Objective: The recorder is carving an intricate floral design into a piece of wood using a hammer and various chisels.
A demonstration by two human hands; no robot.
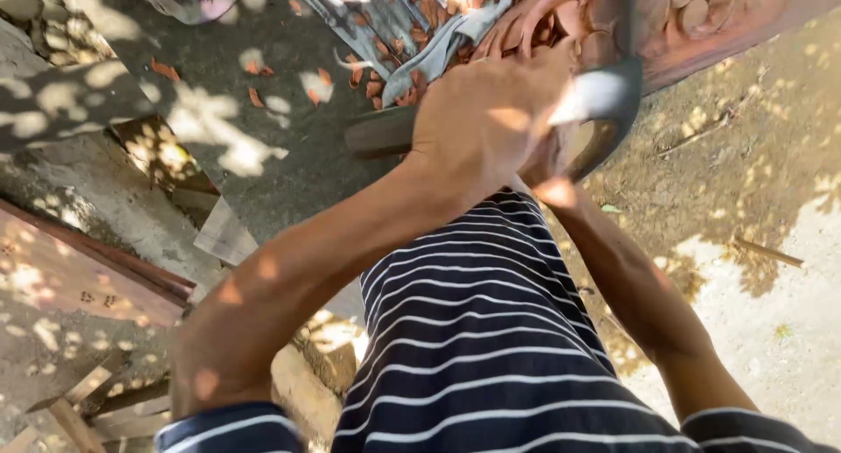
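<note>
A curved metal blade (596,111) is held up in front of the carved wood (701,24), its dark wooden handle (381,133) sticking out left of the blade. The left hand (486,111) is clenched around the handle just left of the blade, knuckles up. The right hand (547,168) is tucked under the blade and mostly hidden by the left hand; whether it is gripping or loose cannot be told. Both forearms are crossed over a striped shirt (473,330), below the blade.

The carved wood is seen directly above the blade, reddish, with round relief shapes; contact between blade and wood cannot be told. Wood chips (385,67) are scattered on the ground up and left of the blade, near a grey cloth (447,41). A reddish plank (79,269) lies far lower left of the blade, with wood scraps (79,409) below it. Sandy ground (753,199) lies right of the blade, in dappled shade, with a thin stick (766,251) on it.
</note>
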